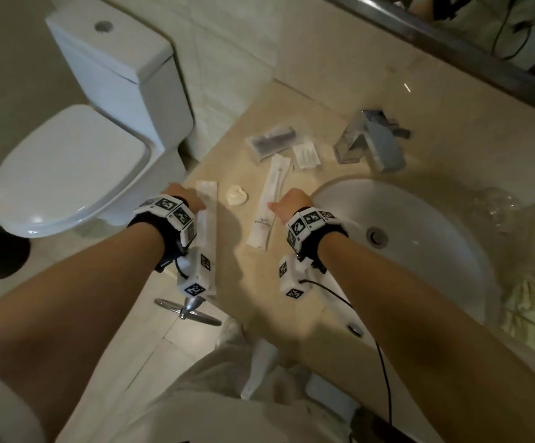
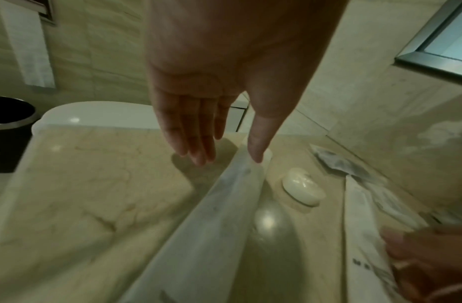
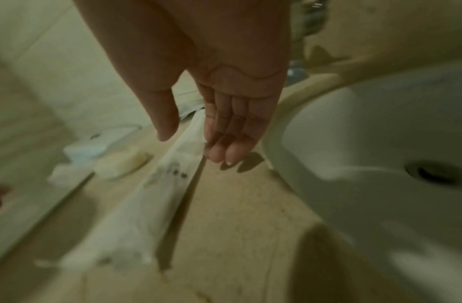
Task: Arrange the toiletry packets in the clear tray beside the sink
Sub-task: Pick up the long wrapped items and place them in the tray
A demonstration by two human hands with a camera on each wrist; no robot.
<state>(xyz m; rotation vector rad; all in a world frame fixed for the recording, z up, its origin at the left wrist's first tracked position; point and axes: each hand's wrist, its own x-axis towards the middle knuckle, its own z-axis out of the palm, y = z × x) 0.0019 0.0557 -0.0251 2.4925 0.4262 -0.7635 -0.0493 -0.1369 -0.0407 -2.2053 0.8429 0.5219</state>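
Two bare hands reach over toiletry packets on a beige counter.

Left hand (image 2: 198, 114), fingers straight, thumb on a long packet (image 1: 207, 219); right hand (image 3: 224, 114), fingers straight, holding nothing, above another packet (image 1: 267, 206) left of the sink (image 1: 419, 225); toilet (image 1: 68, 167) far left.

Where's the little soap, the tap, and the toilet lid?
soap (image 1: 236, 195), head view, middle of its top.
tap (image 1: 376, 140), head view, on the metal spout.
toilet lid (image 1: 68, 167), head view, centre of the lid.

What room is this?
A bathroom, likely in a hotel: there is a toilet, a sink with a tap, and wrapped toiletry packets on the counter.
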